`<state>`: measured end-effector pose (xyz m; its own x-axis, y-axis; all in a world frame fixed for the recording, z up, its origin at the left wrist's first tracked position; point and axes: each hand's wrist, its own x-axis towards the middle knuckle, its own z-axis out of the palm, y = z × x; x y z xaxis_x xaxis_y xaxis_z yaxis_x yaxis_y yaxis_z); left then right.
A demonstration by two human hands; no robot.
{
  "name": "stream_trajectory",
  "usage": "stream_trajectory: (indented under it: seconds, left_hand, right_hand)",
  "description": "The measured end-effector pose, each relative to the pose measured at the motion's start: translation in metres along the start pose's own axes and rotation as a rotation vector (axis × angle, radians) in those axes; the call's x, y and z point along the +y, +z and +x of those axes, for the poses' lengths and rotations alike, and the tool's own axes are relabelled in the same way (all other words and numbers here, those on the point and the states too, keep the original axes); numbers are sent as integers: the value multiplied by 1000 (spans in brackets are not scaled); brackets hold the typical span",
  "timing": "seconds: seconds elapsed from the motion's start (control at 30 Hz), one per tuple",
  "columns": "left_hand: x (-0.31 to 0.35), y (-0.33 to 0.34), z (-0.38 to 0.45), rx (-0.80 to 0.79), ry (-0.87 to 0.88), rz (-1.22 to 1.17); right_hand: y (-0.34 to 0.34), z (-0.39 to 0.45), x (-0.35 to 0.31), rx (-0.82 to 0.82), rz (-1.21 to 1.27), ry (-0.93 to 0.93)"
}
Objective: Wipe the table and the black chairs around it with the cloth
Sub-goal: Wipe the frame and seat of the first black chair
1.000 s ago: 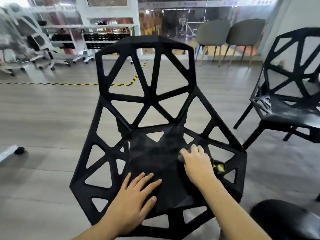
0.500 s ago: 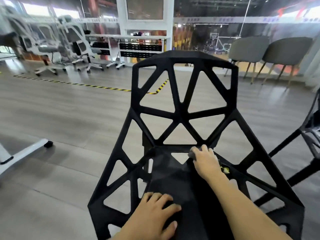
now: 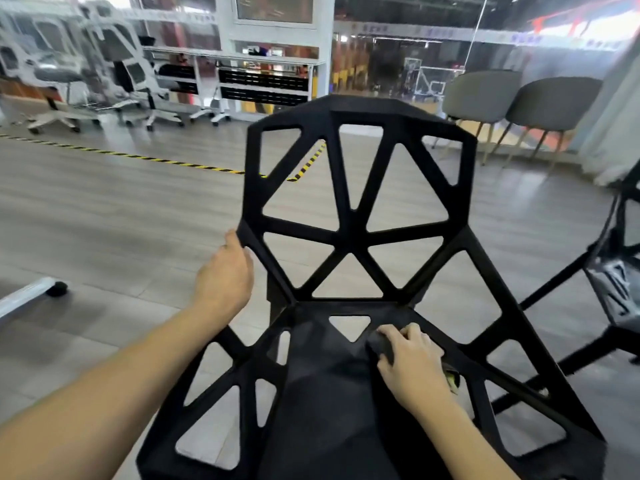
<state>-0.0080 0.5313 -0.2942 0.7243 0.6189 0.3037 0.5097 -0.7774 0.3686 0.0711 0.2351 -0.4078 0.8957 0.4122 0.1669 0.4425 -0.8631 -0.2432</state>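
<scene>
Here, black lattice chair (image 3: 353, 230), left hand (image 3: 225, 275) gripping its edge, right hand (image 3: 412, 362) clutching dark cloth (image 3: 379, 342)

Matt black plastic chair (image 3: 353, 230); wood-grain floor (image 3: 104, 216).

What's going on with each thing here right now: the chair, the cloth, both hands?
Black chair: upright on the floor, being wiped.
Cloth: dark, bunched under the right hand on the seat, near the backrest.
Right hand: fingers curled over the cloth, pressing it onto the seat.
Left hand: at the backrest's left edge, touching the frame; its grip is unclear.
Second black chair: standing at the right, untouched.
</scene>
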Motion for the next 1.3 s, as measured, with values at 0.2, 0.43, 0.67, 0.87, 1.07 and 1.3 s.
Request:
stream_trajectory:
  seconds: [0.2,0.43,0.67,0.87,1.07,1.3]
  left_hand:
    - [-6,4,-6,96,31,-36]
    - [-8,3,-7,69,0,-59]
    - [-5,-2,-8,36,-15,-107]
    - [-5,-1,-7,36,-28,-114]
    - [-4,-1,-8,43,-29,-109]
    - [-4,-1,-7,36,-24,-101]
  right_hand:
    - [-37,75,-43,441,305,-296]
    - [-50,193,-93,798,150,-362]
    - [45,130,-64,662,87,-421]
    - [-5,166,-89,762,282,-227]
    - [75,82,-140,462,162,-346]
    - [48,88,-155,305,189,-197]
